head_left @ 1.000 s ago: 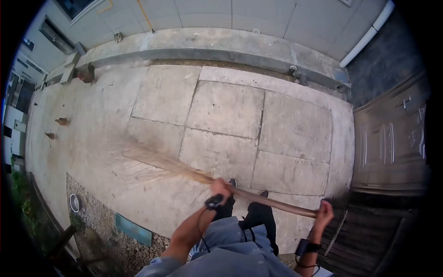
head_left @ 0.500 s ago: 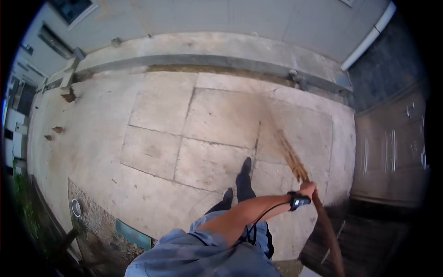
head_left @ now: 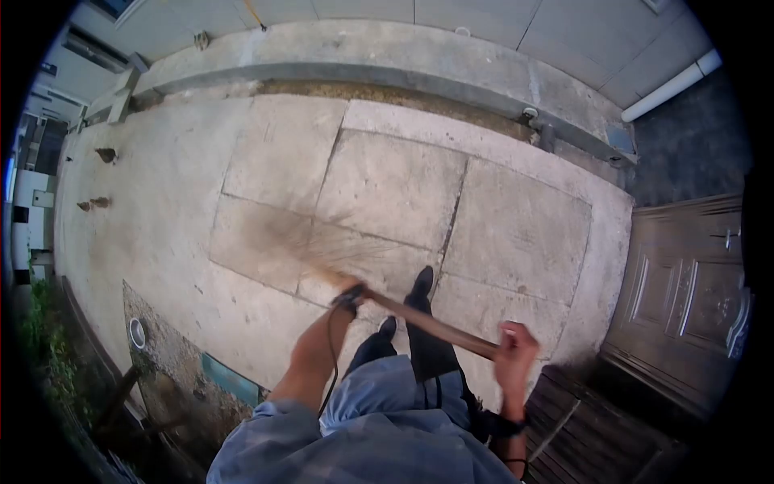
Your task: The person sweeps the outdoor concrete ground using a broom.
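Note:
A broom (head_left: pixel 431 324) slants across the view in front of my legs, its wooden handle running from lower right to upper left. Its thin twig bristles (head_left: pixel 302 242) are smeared by motion over the concrete slabs, left of my feet. My left hand (head_left: pixel 350 285) is wrapped round the shaft just above the bristle head; the wrist device partly covers the fingers. My right hand (head_left: pixel 516 351) grips the handle near its far end, at the right of my body. Both wrists wear a dark strapped device, with a cable along the left arm.
A raised concrete ledge (head_left: pixel 347 77) runs along the grey wall. Chickens (head_left: pixel 98 202) stand on the left of the yard. A brown door (head_left: pixel 685 298) and dark slatted boards (head_left: pixel 580 419) lie to the right. A metal bowl (head_left: pixel 138 332) sits on the gravel at left.
The broom head has swept from the right across to the left, and my left hand moved with it. My right hand has come into view on the handle.

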The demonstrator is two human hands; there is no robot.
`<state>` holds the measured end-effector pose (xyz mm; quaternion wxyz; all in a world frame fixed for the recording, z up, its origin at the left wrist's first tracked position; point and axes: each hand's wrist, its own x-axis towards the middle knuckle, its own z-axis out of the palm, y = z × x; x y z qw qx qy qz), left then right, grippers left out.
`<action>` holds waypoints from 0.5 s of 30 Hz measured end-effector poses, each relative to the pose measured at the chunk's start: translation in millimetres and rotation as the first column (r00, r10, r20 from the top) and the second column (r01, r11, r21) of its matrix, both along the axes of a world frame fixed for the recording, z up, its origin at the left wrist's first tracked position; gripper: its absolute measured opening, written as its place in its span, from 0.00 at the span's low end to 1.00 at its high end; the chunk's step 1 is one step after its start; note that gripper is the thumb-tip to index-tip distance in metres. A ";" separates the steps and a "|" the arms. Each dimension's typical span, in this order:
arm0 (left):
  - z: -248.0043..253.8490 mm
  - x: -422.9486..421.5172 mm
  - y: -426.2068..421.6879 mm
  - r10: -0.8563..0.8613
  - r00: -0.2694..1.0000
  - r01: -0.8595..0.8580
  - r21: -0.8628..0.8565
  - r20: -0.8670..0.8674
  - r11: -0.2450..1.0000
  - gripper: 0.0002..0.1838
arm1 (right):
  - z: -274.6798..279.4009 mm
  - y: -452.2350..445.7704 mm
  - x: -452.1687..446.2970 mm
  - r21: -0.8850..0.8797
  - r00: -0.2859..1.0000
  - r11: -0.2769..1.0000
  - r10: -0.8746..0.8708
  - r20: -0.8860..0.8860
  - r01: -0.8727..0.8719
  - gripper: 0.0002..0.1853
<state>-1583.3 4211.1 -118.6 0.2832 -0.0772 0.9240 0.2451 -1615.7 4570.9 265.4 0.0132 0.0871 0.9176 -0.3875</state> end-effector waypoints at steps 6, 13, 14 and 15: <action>122.4 -23.0 11.5 0.767 0.636 -0.772 0.079 0.084 0.631 0.06 | -86.8 47.2 -36.0 -0.110 0.987 0.981 -0.158 0.036 0.161 0.04; 191.4 -102.7 205.7 0.267 0.115 -0.764 0.257 0.957 -0.592 0.07 | -23.2 227.7 29.0 0.073 0.852 0.867 -0.464 -0.241 0.493 0.04; 178.0 -108.5 244.5 0.181 0.101 -0.739 0.195 0.978 -0.644 0.06 | 10.3 228.4 41.6 -0.014 0.753 0.783 -0.602 -0.265 0.621 0.05; 206.4 -124.0 278.4 0.212 0.005 -0.800 0.132 0.977 -0.586 0.06 | 22.6 263.0 78.1 0.041 0.690 0.708 -0.672 -0.269 0.705 0.07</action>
